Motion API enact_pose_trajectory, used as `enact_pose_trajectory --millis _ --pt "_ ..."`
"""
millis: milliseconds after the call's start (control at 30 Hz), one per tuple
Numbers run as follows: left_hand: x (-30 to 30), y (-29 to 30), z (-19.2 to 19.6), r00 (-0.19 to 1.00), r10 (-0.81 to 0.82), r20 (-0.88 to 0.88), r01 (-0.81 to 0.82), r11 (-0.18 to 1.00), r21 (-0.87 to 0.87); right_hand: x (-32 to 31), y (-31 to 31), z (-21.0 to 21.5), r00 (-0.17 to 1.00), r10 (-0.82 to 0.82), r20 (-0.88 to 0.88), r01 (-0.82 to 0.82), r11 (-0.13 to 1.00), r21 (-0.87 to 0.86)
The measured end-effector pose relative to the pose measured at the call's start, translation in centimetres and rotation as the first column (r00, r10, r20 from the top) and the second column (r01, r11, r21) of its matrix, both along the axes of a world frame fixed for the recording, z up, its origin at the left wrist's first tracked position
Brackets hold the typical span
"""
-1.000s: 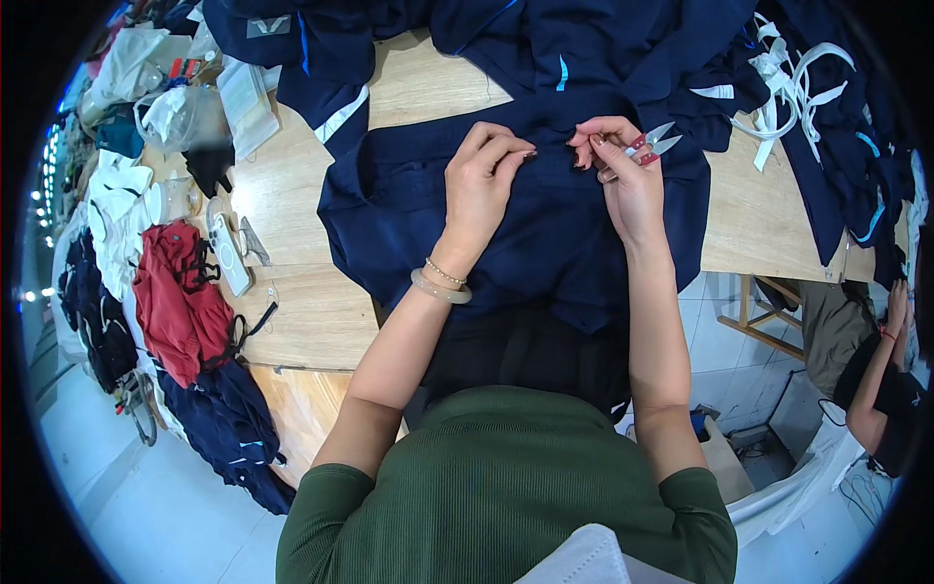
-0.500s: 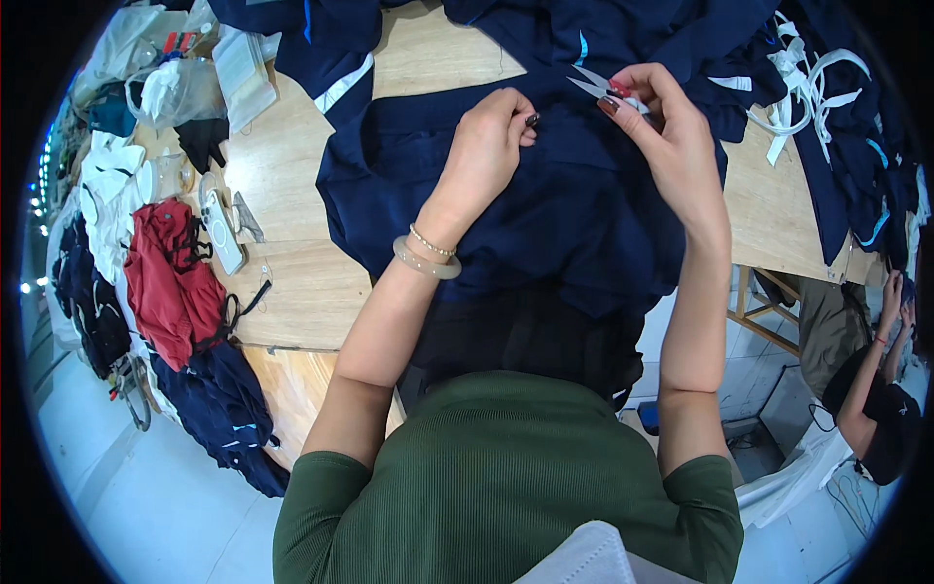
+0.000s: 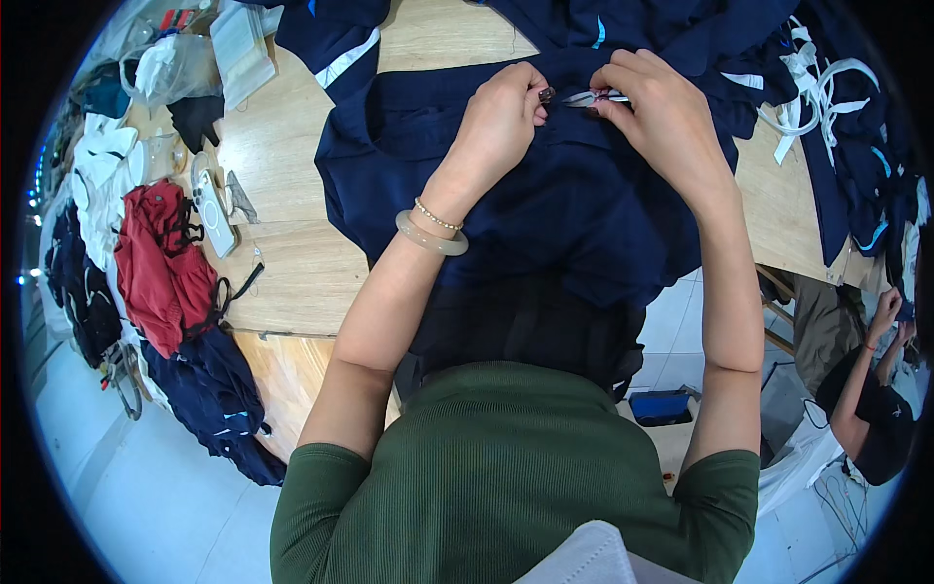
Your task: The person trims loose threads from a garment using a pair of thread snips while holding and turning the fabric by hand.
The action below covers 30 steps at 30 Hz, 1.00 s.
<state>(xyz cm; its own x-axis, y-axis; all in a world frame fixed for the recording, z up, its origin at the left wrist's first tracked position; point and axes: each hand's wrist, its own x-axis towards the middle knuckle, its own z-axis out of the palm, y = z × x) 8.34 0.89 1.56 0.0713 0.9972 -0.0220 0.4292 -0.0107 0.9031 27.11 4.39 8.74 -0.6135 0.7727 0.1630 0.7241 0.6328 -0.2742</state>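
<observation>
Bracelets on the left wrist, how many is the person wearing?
2, both on the left wrist near the left hand: a thick pale bangle lower on the forearm, and a thin beaded bracelet just above it, closer to the hand. None shows on the right wrist.

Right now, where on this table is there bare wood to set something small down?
Bare wooden table shows between the phone and the navy garment, running to the near edge. A second patch lies at the far side between navy pieces. The left edge is crowded with the red garment and white cloth; the right hand side holds white straps.
</observation>
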Motion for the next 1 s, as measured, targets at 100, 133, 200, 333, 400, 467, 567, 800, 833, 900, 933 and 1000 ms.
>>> enact_pose_trajectory --millis 100,133,200,333,400,467,567,800,833,900,933,1000 --pt "0.0 -0.1 -0.1 1.000 -0.006 -0.012 0.006 1.000 0.018 0.0 -0.2 -0.1 1.000 -0.008 0.019 0.008 1.000 -0.008" --pt "0.1 -0.1 -0.1 1.000 -0.014 -0.010 0.014 1.000 0.019 0.0 -0.2 -0.1 1.000 -0.013 0.021 0.013 1.000 -0.016" --pt "0.1 -0.2 0.0 1.000 -0.012 -0.009 0.012 1.000 0.010 0.0 -0.2 -0.3 1.000 -0.005 0.008 0.005 1.000 -0.014" --pt "0.2 -0.3 0.2 1.000 -0.009 -0.005 0.009 1.000 0.008 0.0 -0.4 -0.7 1.000 -0.011 -0.013 0.010 0.999 -0.033" --pt "0.2 -0.2 0.2 1.000 -0.006 -0.007 0.006 1.000 0.004 -0.1 -0.5 -0.9 1.000 -0.013 -0.021 0.012 1.000 -0.024" --pt "0.3 -0.2 0.3 1.000 -0.005 -0.008 0.005 1.000 0.000 -0.1 -0.6 -1.1 1.000 -0.017 -0.027 0.016 1.000 -0.015" --pt "0.4 -0.3 0.4 1.000 0.009 0.006 -0.009 1.000 0.000 -0.1 -0.7 -1.3 0.999 -0.021 -0.033 0.021 1.000 -0.002" --pt "0.4 -0.2 0.4 1.000 0.026 -0.002 -0.026 1.000 -0.012 0.4 -0.9 -1.0 0.997 -0.031 -0.067 0.032 0.999 0.016" --pt "0.5 -0.2 0.4 0.999 0.033 0.005 -0.033 0.999 -0.015 0.5 -0.9 -0.9 0.996 -0.040 -0.074 0.041 0.999 0.008" --pt "0.5 -0.3 0.5 0.999 0.036 -0.005 -0.036 0.999 -0.019 0.5 -1.1 -0.7 0.996 -0.046 -0.073 0.045 0.999 -0.004" --pt "0.5 -0.3 0.6 0.999 0.039 -0.014 -0.039 0.999 -0.023 0.6 -1.2 -0.6 0.996 -0.051 -0.072 0.050 0.999 -0.016" --pt "0.5 -0.3 0.6 0.999 0.039 -0.018 -0.039 0.999 -0.027 0.5 -1.3 -0.4 0.997 -0.049 -0.060 0.048 0.999 -0.019"
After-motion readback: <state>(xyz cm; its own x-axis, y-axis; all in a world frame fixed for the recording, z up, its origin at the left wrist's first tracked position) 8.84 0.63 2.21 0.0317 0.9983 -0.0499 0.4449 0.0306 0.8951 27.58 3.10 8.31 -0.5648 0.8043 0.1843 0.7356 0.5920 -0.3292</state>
